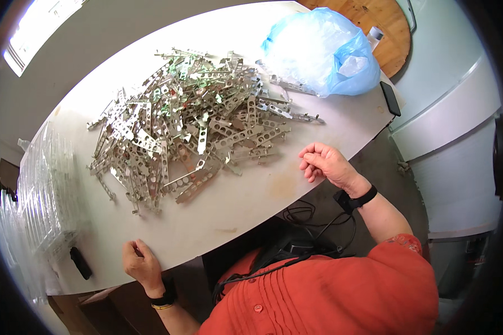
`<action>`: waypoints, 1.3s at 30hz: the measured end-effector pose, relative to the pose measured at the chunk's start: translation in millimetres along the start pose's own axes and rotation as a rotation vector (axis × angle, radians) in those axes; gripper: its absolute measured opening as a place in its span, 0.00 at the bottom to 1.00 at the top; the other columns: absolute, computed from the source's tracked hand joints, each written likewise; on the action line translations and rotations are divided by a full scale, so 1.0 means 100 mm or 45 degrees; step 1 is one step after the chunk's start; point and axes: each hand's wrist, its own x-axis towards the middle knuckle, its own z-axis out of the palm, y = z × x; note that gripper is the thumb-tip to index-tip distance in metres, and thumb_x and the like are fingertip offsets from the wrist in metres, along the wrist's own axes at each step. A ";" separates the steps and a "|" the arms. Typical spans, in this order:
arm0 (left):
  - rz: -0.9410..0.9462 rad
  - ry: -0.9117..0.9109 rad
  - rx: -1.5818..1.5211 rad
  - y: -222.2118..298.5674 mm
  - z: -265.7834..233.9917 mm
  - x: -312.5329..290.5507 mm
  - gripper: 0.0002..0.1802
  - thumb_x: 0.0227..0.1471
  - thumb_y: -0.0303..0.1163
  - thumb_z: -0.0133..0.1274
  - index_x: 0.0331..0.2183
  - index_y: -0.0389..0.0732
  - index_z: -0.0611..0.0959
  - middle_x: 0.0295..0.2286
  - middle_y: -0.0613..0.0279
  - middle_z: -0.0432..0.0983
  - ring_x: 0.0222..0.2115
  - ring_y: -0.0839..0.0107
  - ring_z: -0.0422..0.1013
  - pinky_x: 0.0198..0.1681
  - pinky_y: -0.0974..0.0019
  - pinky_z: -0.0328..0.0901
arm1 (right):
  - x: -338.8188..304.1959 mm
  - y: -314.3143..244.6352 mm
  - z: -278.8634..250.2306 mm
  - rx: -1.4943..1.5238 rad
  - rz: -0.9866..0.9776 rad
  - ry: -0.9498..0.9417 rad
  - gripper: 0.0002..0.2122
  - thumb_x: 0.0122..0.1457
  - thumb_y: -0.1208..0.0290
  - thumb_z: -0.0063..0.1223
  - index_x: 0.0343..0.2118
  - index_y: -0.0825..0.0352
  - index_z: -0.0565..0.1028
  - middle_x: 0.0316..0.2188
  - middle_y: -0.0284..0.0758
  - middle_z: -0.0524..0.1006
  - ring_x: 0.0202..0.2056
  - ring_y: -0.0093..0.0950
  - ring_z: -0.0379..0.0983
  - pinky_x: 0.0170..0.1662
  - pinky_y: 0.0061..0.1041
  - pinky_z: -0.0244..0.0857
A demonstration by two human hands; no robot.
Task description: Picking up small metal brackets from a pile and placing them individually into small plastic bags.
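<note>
Hands well apart, fingers curled: left hand (142, 264) at white table's (187, 234) edge; right hand (328, 166) near heaped perforated metal strips (202, 134).

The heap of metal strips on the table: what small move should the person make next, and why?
Probably reach the right hand toward the metal strip jutting from the right side of the heap: it lies close by, sticks out past most others, and the loosely curled hand shows no strip.
</note>
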 end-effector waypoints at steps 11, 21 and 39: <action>-0.015 0.004 0.003 -0.03 0.01 -0.02 0.10 0.57 0.27 0.53 0.25 0.37 0.73 0.18 0.57 0.66 0.17 0.62 0.65 0.23 0.60 0.60 | -0.08 -0.07 0.08 -0.167 0.029 -0.017 0.09 0.68 0.68 0.49 0.45 0.68 0.73 0.33 0.32 0.78 0.29 0.18 0.77 0.31 0.19 0.75; -0.002 -0.002 -0.005 -0.06 0.00 -0.04 0.10 0.57 0.27 0.53 0.25 0.36 0.73 0.19 0.55 0.67 0.19 0.61 0.65 0.25 0.59 0.61 | -0.18 -0.36 -0.01 -0.278 -0.075 -0.042 0.10 0.67 0.68 0.51 0.45 0.69 0.74 0.34 0.33 0.78 0.31 0.19 0.76 0.33 0.21 0.74; 0.013 0.036 -0.013 0.00 -0.01 -0.01 0.10 0.55 0.25 0.54 0.24 0.37 0.73 0.18 0.56 0.67 0.18 0.61 0.65 0.23 0.58 0.60 | 0.13 -1.04 0.02 -0.639 -0.618 0.184 0.09 0.64 0.71 0.54 0.44 0.68 0.75 0.33 0.26 0.74 0.33 0.15 0.68 0.38 0.17 0.68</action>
